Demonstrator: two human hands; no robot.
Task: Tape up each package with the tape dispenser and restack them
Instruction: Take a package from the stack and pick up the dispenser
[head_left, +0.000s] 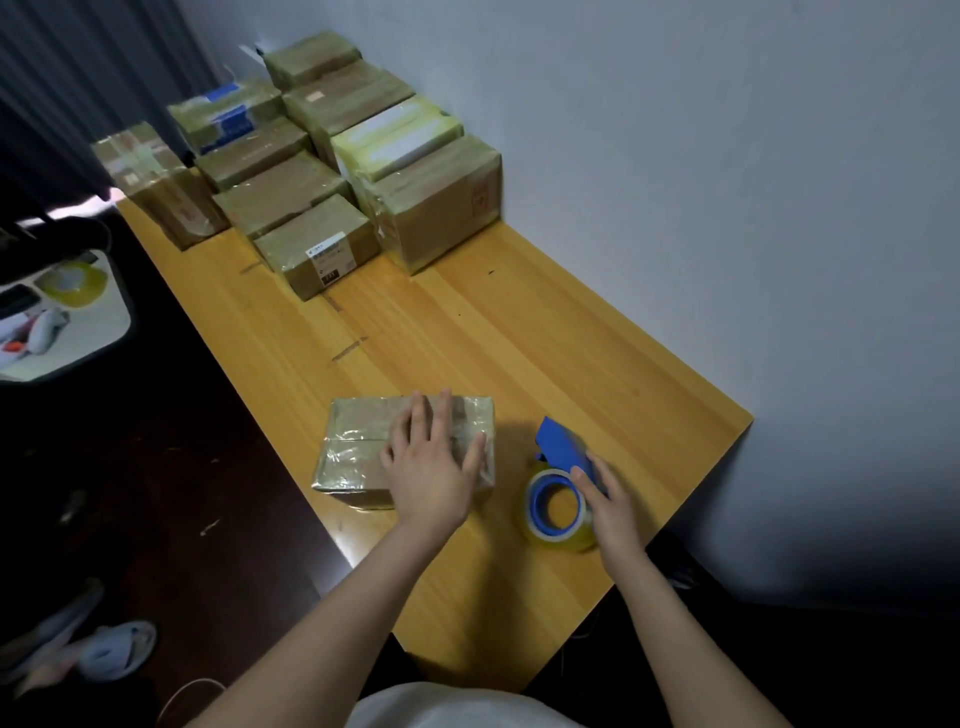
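Hands, two, bare:
- Left hand (428, 462): flat, fingers straight and spread, palm down on top of the package (358, 441).
- Right hand (613, 506): fingers extended, lying against the right side of the tape dispenser (558, 452); thumb hidden, no closed grip visible.

Package: one brown carton wrapped in glossy clear tape, sitting on the near part of the wooden table (519, 332), close to its left edge.

Tape dispenser: blue body, with a yellowish clear tape roll (571, 540) on a blue hub. It rests on the table just right of the package, not touching it.

Stacked packages (332, 156): about ten taped cartons in rows at the far end of the table, the right-hand row against the grey wall (727, 156). One lighter box (400, 135) sits among them.

Side surface (93, 332): white, left of the table, holding a spare tape roll (78, 280) and small items too blurred to identify.

Floor: dark; a pale slipper (119, 649) at lower left.
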